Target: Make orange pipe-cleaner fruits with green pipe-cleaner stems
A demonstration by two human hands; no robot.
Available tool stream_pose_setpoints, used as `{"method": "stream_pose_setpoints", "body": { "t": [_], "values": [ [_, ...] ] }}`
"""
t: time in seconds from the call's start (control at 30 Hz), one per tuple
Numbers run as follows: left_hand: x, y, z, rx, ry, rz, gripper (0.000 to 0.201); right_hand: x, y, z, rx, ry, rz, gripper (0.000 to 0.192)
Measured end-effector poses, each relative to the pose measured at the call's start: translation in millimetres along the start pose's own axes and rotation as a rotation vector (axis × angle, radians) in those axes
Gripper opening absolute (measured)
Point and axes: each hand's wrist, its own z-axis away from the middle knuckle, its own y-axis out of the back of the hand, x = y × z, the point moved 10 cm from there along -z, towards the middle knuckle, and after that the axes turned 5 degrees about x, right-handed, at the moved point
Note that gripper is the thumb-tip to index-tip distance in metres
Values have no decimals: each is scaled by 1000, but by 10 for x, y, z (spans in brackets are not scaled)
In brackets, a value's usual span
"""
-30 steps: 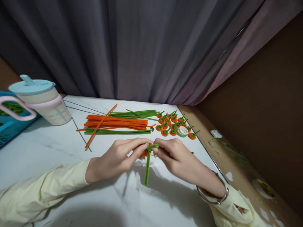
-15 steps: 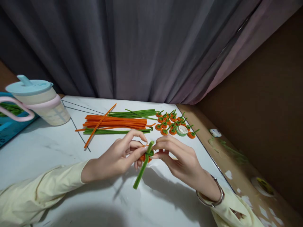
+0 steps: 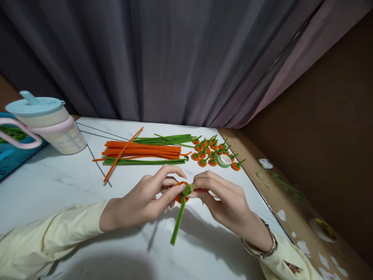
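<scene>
My left hand [image 3: 151,196] and my right hand [image 3: 224,200] meet above the white marble table [image 3: 58,182], both pinching one small piece. It is an orange coiled pipe-cleaner disc [image 3: 181,194] with a green pipe cleaner [image 3: 178,219] wrapped over it. The green stem hangs down and to the left from my fingertips. Most of the orange disc is hidden by my fingers.
Behind my hands lie orange pipe cleaners [image 3: 142,151] and green ones [image 3: 163,140], several finished orange discs with green stems [image 3: 211,151], and a roll of green tape [image 3: 224,160]. A lidded cup [image 3: 46,120] stands at the left. A brown ledge [image 3: 291,202] borders the right.
Both hands have sunk slightly toward me with the piece. The green stem swung left, then back to a steeper hang, and its top end is now bent over the orange disc.
</scene>
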Motion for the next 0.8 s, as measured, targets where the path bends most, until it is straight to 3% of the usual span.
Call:
{"method": "stream_pose_setpoints", "body": {
  "t": [0.27, 0.5, 0.63, 0.8],
  "values": [
    [-185, -172, 4, -146, 256, 355, 21, -39, -59, 46, -114, 79, 35, 25],
    [-201, -191, 24, -157, 228, 330, 20, 35, -75, 18, -72, -42, -158, 14],
    [-198, -165, 23, -125, 233, 279, 17, 11, -70, 45, -68, -42, -53, 14],
    [-147, -216, 31, -185, 252, 367, 19, -10, -69, 76, -92, -13, 49, 12]
  ]
}}
